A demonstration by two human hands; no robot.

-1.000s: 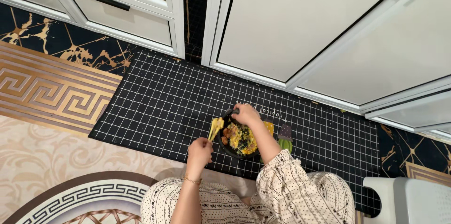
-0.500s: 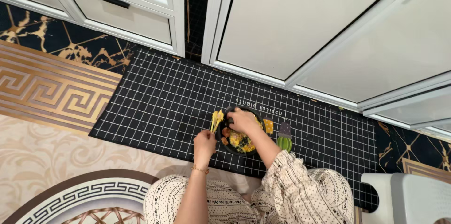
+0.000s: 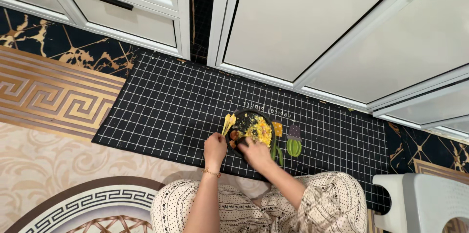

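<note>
Both hands, left hand (image 3: 215, 147) and right hand (image 3: 255, 152), grip the near rim of the dark bowl (image 3: 244, 115).

Home kitchen, floor level. White cabinets (image 3: 312, 22) with black drawer handles (image 3: 114, 2); dark marble-look floor tiles (image 3: 63, 47) veined in gold; black grid-pattern mat (image 3: 166, 110) laid along the cabinets; gold-patterned rug (image 3: 44, 96); grey plastic stool (image 3: 422, 203) at one side.

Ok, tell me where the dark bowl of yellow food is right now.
In the head view the dark bowl sits on the black grid mat, just below centre, in front of the white cabinets, with the left hand and right hand at its near edge.
</note>
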